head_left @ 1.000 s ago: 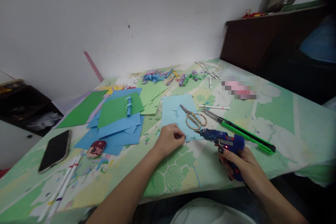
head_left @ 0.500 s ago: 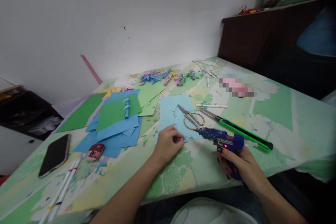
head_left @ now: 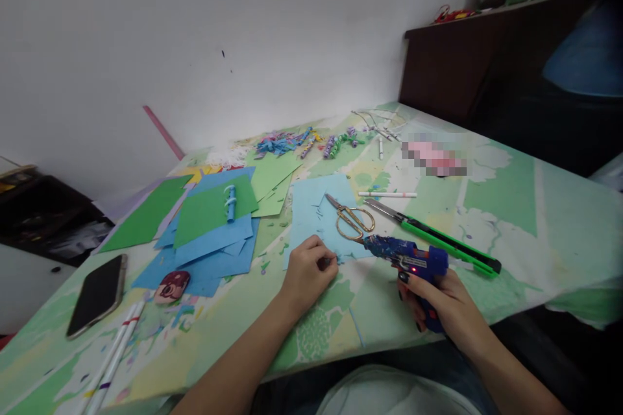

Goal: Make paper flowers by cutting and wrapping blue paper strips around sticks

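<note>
My right hand (head_left: 450,301) is wrapped round the handle of a blue glue gun (head_left: 413,254), whose small red light is lit. Its nozzle points left, close to the gold handles of a pair of scissors (head_left: 351,217). The scissors lie on a light blue sheet of paper (head_left: 311,198). At that sheet's lower edge rests my left hand (head_left: 309,269), fingers curled and pinched together; whatever they hold, if anything, is hidden. Beyond the glue gun lies a green utility knife (head_left: 438,240) with its blade out. A white stick (head_left: 388,194) lies behind the knife.
Green sheets (head_left: 209,211) and blue sheets (head_left: 238,256) are piled at left, with a blue paper roll (head_left: 230,204) on top. Nearer are a phone (head_left: 97,295), a small dark red case (head_left: 172,286) and two white sticks (head_left: 113,356). Curled paper strips (head_left: 277,142) lie by the wall.
The whole view has shifted slightly, so things sit a little further left. Both hands keep nearly the same pose, and the glue gun stays in my right hand.
</note>
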Demonstrator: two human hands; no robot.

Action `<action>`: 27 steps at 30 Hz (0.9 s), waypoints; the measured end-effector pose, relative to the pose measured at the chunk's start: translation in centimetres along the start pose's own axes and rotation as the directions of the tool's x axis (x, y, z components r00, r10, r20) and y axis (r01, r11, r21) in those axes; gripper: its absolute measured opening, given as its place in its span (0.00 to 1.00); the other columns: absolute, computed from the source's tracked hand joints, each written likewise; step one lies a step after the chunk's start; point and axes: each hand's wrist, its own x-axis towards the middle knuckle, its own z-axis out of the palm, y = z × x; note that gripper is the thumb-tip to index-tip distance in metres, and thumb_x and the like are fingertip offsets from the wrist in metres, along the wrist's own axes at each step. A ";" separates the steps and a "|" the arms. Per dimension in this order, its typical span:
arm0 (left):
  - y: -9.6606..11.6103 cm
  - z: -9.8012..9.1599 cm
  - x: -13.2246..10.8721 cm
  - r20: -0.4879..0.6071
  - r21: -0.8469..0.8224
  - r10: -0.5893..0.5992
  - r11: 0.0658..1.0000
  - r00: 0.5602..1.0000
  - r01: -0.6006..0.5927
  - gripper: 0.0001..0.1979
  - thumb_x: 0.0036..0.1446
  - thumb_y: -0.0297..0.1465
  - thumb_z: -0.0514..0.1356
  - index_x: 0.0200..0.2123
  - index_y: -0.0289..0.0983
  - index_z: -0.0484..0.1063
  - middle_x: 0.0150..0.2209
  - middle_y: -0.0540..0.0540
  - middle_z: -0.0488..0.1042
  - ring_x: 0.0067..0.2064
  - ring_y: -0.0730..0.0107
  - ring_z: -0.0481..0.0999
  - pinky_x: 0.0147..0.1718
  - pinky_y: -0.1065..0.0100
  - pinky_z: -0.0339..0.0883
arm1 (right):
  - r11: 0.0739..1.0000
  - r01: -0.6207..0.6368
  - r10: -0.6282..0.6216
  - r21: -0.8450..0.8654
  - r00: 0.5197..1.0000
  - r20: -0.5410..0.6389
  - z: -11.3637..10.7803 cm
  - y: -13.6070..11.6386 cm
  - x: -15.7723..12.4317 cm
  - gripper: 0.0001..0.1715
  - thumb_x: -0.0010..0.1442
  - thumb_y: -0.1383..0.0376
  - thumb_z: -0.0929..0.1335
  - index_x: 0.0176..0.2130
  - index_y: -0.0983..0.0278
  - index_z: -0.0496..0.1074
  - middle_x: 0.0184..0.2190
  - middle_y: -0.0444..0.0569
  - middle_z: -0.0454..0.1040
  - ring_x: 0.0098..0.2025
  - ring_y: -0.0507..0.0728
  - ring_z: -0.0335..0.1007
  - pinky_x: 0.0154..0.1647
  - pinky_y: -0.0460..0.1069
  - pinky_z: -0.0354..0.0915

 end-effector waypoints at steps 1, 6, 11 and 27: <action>0.0 0.0 0.0 0.004 0.005 0.001 1.000 1.000 -0.001 0.07 0.45 0.21 0.56 0.23 0.35 0.73 0.24 0.50 0.66 0.24 0.78 0.65 0.24 0.75 0.60 | 1.000 0.003 -0.003 -0.006 1.000 0.003 0.0 0.0 0.0 0.18 0.52 0.54 0.65 0.22 0.66 0.65 0.10 0.40 0.59 0.12 0.48 0.55 0.10 0.43 0.58; -0.1 0.2 -0.1 0.014 0.020 0.018 1.000 1.000 -0.019 0.07 0.45 0.21 0.56 0.22 0.34 0.73 0.24 0.50 0.66 0.25 0.78 0.65 0.25 0.75 0.60 | 1.000 0.007 -0.007 0.002 1.000 -0.003 -0.1 0.1 0.0 0.18 0.52 0.54 0.65 0.22 0.66 0.65 0.11 0.40 0.59 0.12 0.48 0.56 0.11 0.43 0.58; 0.0 0.2 -0.1 0.019 0.036 0.031 0.999 0.999 -0.031 0.07 0.45 0.21 0.56 0.21 0.34 0.72 0.23 0.50 0.65 0.24 0.78 0.63 0.25 0.74 0.59 | 1.000 -0.002 0.002 -0.007 1.000 -0.004 -0.1 0.2 -0.1 0.18 0.52 0.54 0.65 0.23 0.66 0.66 0.11 0.41 0.61 0.12 0.48 0.56 0.11 0.44 0.59; 0.0 0.2 -0.1 0.052 0.009 0.014 1.000 0.999 -0.015 0.08 0.43 0.21 0.55 0.21 0.35 0.72 0.23 0.50 0.65 0.24 0.77 0.63 0.25 0.73 0.59 | 1.000 -0.008 0.008 -0.001 1.000 -0.008 -0.1 0.4 0.0 0.19 0.51 0.53 0.65 0.22 0.66 0.65 0.10 0.41 0.60 0.12 0.48 0.56 0.11 0.44 0.58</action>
